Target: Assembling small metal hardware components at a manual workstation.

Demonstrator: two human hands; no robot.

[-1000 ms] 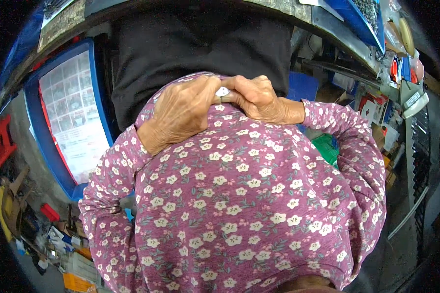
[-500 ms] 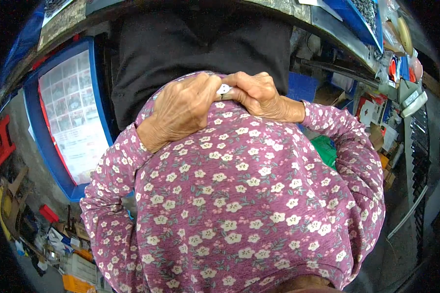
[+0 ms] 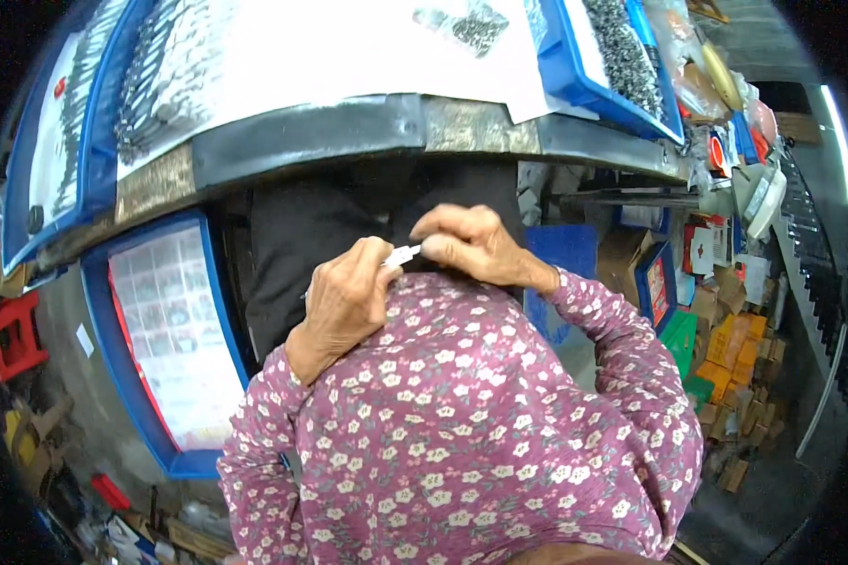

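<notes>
Over the lap, my left hand (image 3: 349, 292) is closed, pinching a small white piece (image 3: 402, 255) between thumb and forefinger. The piece looks like plastic; its exact kind is too small to make out. Facing it, my right hand (image 3: 476, 245) has thumb and forefinger drawn together at the piece's right end. Whether a tinier part sits between those fingertips cannot be seen. Both hands are just in front of the purple flowered top (image 3: 443, 395), above dark cloth (image 3: 320, 221) on the lap.
The workbench edge (image 3: 311, 137) crosses beyond my hands. On it lie white paper, a clear bag of small dark parts (image 3: 476, 33), a blue tray (image 3: 584, 89) of dark parts at right and more blue trays at left. A blue bin (image 3: 198, 461) with a printed sheet stands lower left.
The view has tilted up, bringing more of the bench into sight. My hands have come slightly apart, and more of the white piece shows between them.
</notes>
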